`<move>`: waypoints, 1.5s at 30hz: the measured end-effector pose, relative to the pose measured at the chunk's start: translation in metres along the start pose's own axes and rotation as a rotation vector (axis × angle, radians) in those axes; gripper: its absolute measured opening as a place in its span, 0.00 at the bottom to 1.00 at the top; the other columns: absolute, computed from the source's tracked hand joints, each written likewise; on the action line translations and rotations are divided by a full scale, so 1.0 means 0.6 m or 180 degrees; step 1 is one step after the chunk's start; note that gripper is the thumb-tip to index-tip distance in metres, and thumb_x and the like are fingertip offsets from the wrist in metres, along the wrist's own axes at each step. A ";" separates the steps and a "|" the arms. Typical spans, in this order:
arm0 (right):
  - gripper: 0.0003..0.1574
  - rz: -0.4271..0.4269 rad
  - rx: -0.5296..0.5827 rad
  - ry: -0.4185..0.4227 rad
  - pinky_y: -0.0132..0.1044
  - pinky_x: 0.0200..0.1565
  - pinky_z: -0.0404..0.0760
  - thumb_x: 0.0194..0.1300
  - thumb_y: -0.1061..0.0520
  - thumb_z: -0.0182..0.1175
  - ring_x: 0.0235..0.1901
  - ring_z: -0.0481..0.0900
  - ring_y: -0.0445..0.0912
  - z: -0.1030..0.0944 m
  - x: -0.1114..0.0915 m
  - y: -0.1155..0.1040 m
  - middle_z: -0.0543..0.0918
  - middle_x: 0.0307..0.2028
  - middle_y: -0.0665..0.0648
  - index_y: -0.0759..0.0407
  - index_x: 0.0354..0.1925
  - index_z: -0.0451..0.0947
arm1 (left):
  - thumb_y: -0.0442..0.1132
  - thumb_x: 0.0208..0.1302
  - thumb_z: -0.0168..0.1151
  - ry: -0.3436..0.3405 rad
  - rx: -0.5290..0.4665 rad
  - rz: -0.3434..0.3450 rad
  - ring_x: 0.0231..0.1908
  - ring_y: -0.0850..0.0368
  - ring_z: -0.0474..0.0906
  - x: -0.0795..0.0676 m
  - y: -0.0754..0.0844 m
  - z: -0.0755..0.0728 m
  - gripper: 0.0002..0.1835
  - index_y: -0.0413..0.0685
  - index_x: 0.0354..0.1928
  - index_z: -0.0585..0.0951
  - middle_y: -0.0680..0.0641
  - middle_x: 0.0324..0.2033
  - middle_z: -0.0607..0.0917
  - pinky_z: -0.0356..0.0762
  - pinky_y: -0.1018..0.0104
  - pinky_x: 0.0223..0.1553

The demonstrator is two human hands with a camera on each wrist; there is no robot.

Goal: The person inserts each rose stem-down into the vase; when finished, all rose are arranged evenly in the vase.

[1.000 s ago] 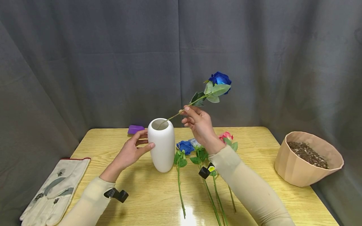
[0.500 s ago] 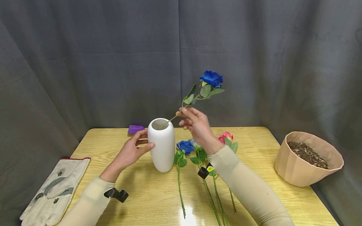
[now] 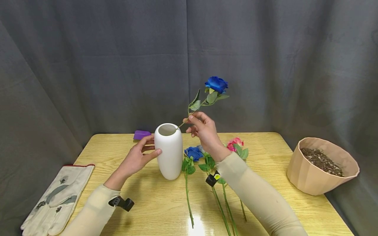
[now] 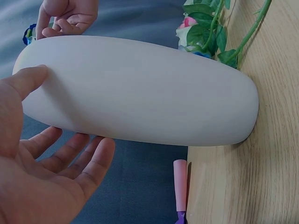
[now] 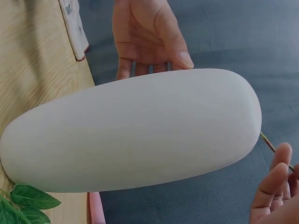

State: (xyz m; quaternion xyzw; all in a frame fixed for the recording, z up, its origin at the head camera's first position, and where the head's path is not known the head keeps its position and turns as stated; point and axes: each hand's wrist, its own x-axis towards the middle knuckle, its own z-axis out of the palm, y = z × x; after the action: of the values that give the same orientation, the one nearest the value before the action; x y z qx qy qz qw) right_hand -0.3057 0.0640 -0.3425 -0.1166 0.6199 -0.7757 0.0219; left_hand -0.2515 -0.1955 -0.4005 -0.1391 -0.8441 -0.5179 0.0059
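Note:
A tall white vase (image 3: 169, 157) stands upright on the table, my left hand (image 3: 137, 159) holding its left side with the thumb toward me. In the left wrist view, the thumb lies on the vase wall (image 4: 140, 88) and the other fingers on its far side. Between thumb and fingertips, my right hand (image 3: 206, 132) pinches the stem of a blue rose (image 3: 217, 84) just below its leaves. The rose leans up to the right, its lower stem running over the rim into the mouth. Its stem end is hidden inside the vase.
Right of the vase lie a second blue rose (image 3: 193, 154), a pink rose (image 3: 235, 144) and others partly hidden by the right arm. A purple scoop (image 3: 141, 135) with a pink handle (image 4: 180, 184) lies behind. Work gloves (image 3: 59, 196) lie left; a soil-filled pot (image 3: 298, 170) stands right.
The right hand has shifted slightly left and down with the blue rose, tilting it more upright. The bloom has moved left. The left hand and vase have stayed put.

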 end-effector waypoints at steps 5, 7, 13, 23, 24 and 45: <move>0.12 -0.0008 -0.0056 0.0007 0.30 0.25 0.75 0.75 0.51 0.57 0.23 0.81 0.40 0.007 -0.001 -0.001 0.86 0.39 0.50 0.58 0.48 0.74 | 0.52 0.66 0.66 -0.0008 0.0006 -0.0014 0.65 0.39 0.74 -0.002 0.002 0.000 0.37 0.55 0.73 0.63 0.41 0.67 0.73 0.78 0.43 0.59; 0.12 -0.0022 -0.0097 0.0009 0.30 0.25 0.75 0.74 0.51 0.57 0.23 0.81 0.40 0.009 -0.001 0.000 0.86 0.39 0.50 0.57 0.47 0.75 | 0.52 0.66 0.66 -0.0009 0.0007 -0.0010 0.65 0.39 0.74 -0.001 0.001 0.000 0.37 0.55 0.73 0.63 0.41 0.67 0.73 0.78 0.43 0.59; 0.14 -0.0060 -0.0267 0.0013 0.31 0.25 0.75 0.74 0.50 0.58 0.23 0.82 0.40 0.013 0.001 0.003 0.86 0.38 0.50 0.58 0.48 0.77 | 0.53 0.66 0.66 0.0001 0.0000 -0.0022 0.65 0.39 0.74 0.002 -0.001 0.002 0.37 0.55 0.73 0.63 0.41 0.67 0.74 0.78 0.43 0.59; 0.14 -0.0009 -0.0616 -0.0058 0.32 0.24 0.72 0.71 0.51 0.61 0.24 0.75 0.45 0.022 0.003 0.008 0.78 0.29 0.53 0.59 0.47 0.80 | 0.52 0.66 0.66 0.0008 -0.0021 -0.0015 0.64 0.39 0.74 0.005 -0.002 0.003 0.37 0.54 0.73 0.64 0.40 0.66 0.74 0.79 0.44 0.60; 0.14 -0.0011 -0.0682 -0.0078 0.32 0.24 0.72 0.71 0.51 0.61 0.23 0.74 0.45 0.023 0.003 0.008 0.77 0.28 0.53 0.59 0.47 0.80 | 0.52 0.66 0.66 0.0010 -0.0021 -0.0017 0.64 0.39 0.75 0.005 -0.002 0.003 0.37 0.54 0.73 0.64 0.40 0.66 0.74 0.78 0.44 0.60; 0.13 -0.0018 -0.1035 -0.0304 0.35 0.24 0.70 0.70 0.51 0.62 0.23 0.71 0.48 0.028 0.005 0.020 0.77 0.24 0.52 0.58 0.45 0.84 | 0.53 0.66 0.66 0.0023 0.0008 -0.0069 0.64 0.39 0.75 0.006 -0.001 0.002 0.37 0.55 0.73 0.64 0.40 0.66 0.74 0.78 0.44 0.60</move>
State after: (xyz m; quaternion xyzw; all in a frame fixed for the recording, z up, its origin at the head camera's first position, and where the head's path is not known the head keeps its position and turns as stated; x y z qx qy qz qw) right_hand -0.3067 0.0445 -0.3503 -0.1571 0.7352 -0.6588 0.0300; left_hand -0.2548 -0.1937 -0.4012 -0.1280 -0.8462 -0.5173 0.0035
